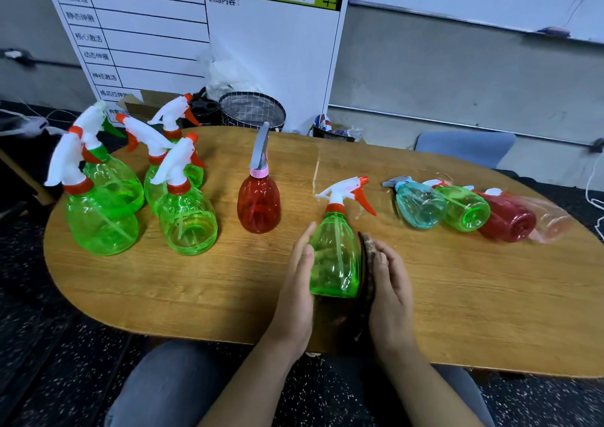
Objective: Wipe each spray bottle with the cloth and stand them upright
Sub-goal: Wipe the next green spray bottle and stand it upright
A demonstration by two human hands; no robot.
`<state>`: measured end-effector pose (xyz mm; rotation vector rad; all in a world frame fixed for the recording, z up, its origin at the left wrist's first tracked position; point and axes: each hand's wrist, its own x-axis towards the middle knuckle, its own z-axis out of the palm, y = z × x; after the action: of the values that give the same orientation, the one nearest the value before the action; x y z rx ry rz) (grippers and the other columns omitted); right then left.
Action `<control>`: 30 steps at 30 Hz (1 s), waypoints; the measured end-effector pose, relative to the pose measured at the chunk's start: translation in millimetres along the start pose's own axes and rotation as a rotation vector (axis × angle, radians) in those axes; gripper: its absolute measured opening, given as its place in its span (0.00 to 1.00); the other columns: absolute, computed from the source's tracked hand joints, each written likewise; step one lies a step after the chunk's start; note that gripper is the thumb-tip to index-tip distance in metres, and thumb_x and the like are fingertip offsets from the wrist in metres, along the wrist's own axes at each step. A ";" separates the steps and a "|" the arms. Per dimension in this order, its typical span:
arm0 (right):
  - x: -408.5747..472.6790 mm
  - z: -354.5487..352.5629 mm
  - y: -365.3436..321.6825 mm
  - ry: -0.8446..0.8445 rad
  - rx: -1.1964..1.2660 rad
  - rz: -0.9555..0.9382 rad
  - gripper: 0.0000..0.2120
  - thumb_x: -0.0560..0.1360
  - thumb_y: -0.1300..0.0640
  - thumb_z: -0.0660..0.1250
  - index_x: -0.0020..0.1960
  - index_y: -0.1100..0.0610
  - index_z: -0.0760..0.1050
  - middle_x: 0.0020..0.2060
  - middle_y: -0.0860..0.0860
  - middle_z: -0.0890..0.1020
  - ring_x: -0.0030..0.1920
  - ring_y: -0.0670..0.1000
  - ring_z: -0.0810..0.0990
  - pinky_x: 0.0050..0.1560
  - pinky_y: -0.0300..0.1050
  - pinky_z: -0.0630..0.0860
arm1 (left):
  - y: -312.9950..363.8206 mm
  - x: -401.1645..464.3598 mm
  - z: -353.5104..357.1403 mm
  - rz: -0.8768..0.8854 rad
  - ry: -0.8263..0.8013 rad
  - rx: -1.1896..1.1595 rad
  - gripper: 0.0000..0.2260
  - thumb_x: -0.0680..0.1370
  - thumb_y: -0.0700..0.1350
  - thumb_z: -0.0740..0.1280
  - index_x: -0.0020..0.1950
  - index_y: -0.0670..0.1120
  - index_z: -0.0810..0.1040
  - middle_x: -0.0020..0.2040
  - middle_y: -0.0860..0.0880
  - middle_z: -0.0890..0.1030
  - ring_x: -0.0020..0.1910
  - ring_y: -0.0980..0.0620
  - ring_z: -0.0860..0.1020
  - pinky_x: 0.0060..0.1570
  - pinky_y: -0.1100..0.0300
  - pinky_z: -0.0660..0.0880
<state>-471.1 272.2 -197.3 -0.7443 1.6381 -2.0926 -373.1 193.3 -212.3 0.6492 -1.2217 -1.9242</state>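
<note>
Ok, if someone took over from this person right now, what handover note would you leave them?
Left hand: straight fingers steady the green bottle, upright at the table's near edge.
Right hand: presses the dark cloth against that bottle's side.
Done, apparently: five green bottles and a red one stand upright on the left.
Left: finish this bottle, then wipe and stand the three lying on the right: blue, green, red.

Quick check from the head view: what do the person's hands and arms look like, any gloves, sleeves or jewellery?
Both the left hand and the right hand are bare: no gloves, rings or watch visible. Forearms are uncovered down to the frame's bottom edge, so no sleeves show.
</note>
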 end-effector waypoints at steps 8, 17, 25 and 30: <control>48.1 4.4 -29.2 -0.194 -0.784 -0.361 0.16 0.84 0.39 0.59 0.65 0.39 0.80 0.50 0.42 0.80 0.51 0.41 0.80 0.51 0.43 0.79 | -0.8 1.0 0.6 0.011 -0.034 0.040 0.23 0.83 0.61 0.61 0.79 0.62 0.71 0.76 0.52 0.77 0.75 0.48 0.76 0.75 0.36 0.72; -4.2 -19.7 -12.3 -0.524 -0.847 -0.684 0.17 0.84 0.45 0.64 0.69 0.48 0.81 0.48 0.47 0.70 0.43 0.46 0.76 0.41 0.42 0.78 | 5.0 4.0 -3.3 -0.014 0.020 -0.043 0.21 0.85 0.56 0.60 0.79 0.59 0.72 0.74 0.46 0.80 0.72 0.44 0.79 0.74 0.41 0.72; 36.3 -2.0 -40.4 -0.231 -0.746 -0.478 0.15 0.85 0.49 0.63 0.69 0.48 0.81 0.51 0.46 0.76 0.51 0.42 0.77 0.53 0.32 0.71 | 1.5 1.0 2.2 -0.021 -0.004 0.025 0.21 0.86 0.57 0.60 0.79 0.60 0.72 0.76 0.51 0.78 0.76 0.46 0.75 0.74 0.40 0.72; 36.0 7.9 -29.7 -0.301 -0.916 -0.393 0.17 0.85 0.41 0.59 0.70 0.40 0.78 0.51 0.42 0.72 0.49 0.42 0.77 0.49 0.43 0.77 | 0.5 -0.3 -1.0 -0.008 -0.055 -0.011 0.26 0.85 0.58 0.57 0.82 0.53 0.68 0.76 0.49 0.78 0.76 0.46 0.76 0.74 0.41 0.73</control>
<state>-493.8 252.3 -160.9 -1.6700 2.3809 -1.2255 -372.0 193.0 -212.3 0.5995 -1.2434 -1.9659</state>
